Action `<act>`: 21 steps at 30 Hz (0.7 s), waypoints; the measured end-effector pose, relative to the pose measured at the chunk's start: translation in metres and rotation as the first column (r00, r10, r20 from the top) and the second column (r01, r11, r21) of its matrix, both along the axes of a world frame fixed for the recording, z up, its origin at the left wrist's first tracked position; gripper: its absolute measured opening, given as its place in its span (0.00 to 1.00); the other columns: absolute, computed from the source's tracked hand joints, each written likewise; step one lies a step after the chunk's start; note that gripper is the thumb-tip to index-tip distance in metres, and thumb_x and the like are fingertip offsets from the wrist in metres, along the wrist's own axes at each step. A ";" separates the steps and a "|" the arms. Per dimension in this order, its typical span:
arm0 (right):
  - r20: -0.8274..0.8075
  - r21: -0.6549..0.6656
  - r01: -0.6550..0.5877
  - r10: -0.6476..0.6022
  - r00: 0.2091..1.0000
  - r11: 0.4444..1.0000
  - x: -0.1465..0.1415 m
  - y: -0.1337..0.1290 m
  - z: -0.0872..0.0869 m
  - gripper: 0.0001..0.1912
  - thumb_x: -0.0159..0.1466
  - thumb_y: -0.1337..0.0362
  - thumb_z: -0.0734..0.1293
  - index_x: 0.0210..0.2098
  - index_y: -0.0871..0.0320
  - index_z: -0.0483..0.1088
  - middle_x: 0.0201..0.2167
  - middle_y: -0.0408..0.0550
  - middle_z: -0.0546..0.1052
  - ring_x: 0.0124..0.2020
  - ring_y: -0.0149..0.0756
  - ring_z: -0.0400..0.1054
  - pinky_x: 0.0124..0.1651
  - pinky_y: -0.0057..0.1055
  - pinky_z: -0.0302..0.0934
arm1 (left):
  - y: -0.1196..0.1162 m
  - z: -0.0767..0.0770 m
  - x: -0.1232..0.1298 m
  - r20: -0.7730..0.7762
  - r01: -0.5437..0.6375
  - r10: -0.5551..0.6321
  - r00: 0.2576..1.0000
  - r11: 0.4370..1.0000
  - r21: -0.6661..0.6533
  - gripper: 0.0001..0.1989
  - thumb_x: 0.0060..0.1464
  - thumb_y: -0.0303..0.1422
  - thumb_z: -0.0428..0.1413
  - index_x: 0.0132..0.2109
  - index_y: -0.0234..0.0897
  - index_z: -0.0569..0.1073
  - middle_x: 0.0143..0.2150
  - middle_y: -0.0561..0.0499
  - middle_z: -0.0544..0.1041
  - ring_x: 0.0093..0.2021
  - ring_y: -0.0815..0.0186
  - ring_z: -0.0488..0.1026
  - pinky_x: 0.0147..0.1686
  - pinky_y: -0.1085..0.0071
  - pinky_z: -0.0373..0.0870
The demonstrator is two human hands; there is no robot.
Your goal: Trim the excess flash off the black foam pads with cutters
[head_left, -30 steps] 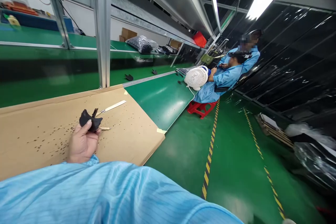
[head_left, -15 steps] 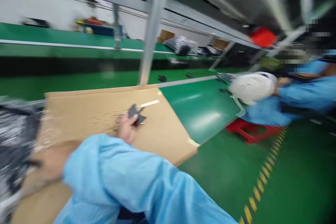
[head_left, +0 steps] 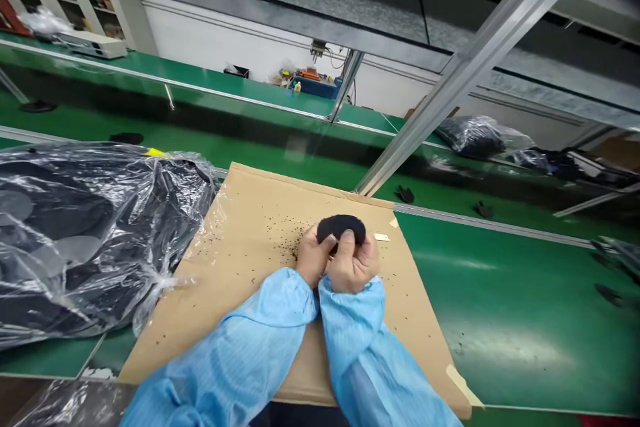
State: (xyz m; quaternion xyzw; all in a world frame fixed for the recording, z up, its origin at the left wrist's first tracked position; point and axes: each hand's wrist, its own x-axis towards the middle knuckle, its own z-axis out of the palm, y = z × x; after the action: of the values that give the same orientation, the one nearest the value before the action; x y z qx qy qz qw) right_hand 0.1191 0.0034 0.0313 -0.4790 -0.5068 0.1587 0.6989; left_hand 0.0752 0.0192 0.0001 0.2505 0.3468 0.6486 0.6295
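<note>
A black oval fabric-like pad (head_left: 342, 222) is held up over a brown cardboard sheet (head_left: 411, 320) on the bench. My left hand (head_left: 311, 256) closes on the pad's left side, its thumb at the lower edge. My right hand (head_left: 353, 265) pinches the pad from the right, thumb pressed on its face. Fingers behind the pad are hidden. Small black crumbs (head_left: 287, 240) lie scattered on the cardboard, thickest left of my hands. A short pale strip (head_left: 381, 237) rests just right of the pad.
A large clear plastic bag (head_left: 95, 233) of black pieces lies at the left against the cardboard. A slanted metal post (head_left: 440, 107) rises behind the sheet. Dark pieces (head_left: 404, 194) lie on the green bench (head_left: 505, 320) beyond. Overhead runs a grey shelf (head_left: 280, 20).
The view has swung left. One hand was by the plastic bag and the other held dark pieces over the cardboard; now both hands are together on the black oval pad.
</note>
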 end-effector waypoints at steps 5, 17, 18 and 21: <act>-0.210 -0.146 0.061 -0.092 0.973 0.987 0.037 0.034 -0.023 0.21 0.56 0.48 0.68 0.37 0.60 0.67 0.30 0.47 0.73 0.31 0.35 0.68 0.33 0.31 0.65 | 0.002 0.003 -0.001 -0.049 -0.106 0.104 0.993 0.994 -0.034 0.17 0.47 0.38 0.62 0.43 0.35 0.74 0.35 0.48 0.78 0.35 0.66 0.73 0.38 0.70 0.70; -0.108 -0.256 -0.091 0.065 0.992 0.962 0.038 0.038 -0.044 0.22 0.58 0.48 0.67 0.38 0.63 0.74 0.37 0.51 0.77 0.38 0.37 0.70 0.45 0.35 0.64 | 0.004 -0.004 -0.003 0.062 -0.050 0.052 0.997 0.998 -0.043 0.25 0.45 0.42 0.64 0.48 0.33 0.73 0.44 0.43 0.77 0.40 0.63 0.74 0.39 0.68 0.72; -0.104 -0.271 -0.090 0.064 0.992 0.958 0.039 0.039 -0.045 0.23 0.58 0.48 0.67 0.39 0.63 0.75 0.37 0.52 0.77 0.38 0.37 0.70 0.45 0.35 0.64 | 0.003 -0.003 -0.003 0.060 -0.051 0.054 0.997 0.997 -0.050 0.25 0.44 0.43 0.64 0.48 0.33 0.73 0.45 0.43 0.77 0.39 0.63 0.74 0.37 0.69 0.72; -0.130 -0.317 -0.130 0.093 0.987 0.940 0.037 0.038 -0.043 0.25 0.57 0.47 0.67 0.40 0.64 0.74 0.37 0.53 0.77 0.37 0.38 0.70 0.43 0.36 0.65 | 0.003 -0.002 -0.003 0.030 -0.061 0.063 0.998 0.997 -0.055 0.27 0.45 0.43 0.64 0.50 0.34 0.72 0.47 0.42 0.76 0.39 0.63 0.74 0.35 0.70 0.72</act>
State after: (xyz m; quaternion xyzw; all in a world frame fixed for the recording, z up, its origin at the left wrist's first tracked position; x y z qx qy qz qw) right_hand 0.1564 0.0419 -0.0116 -0.5480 -0.4597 0.3061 0.6282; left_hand 0.0726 0.0220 -0.0015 0.2122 0.3616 0.6621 0.6211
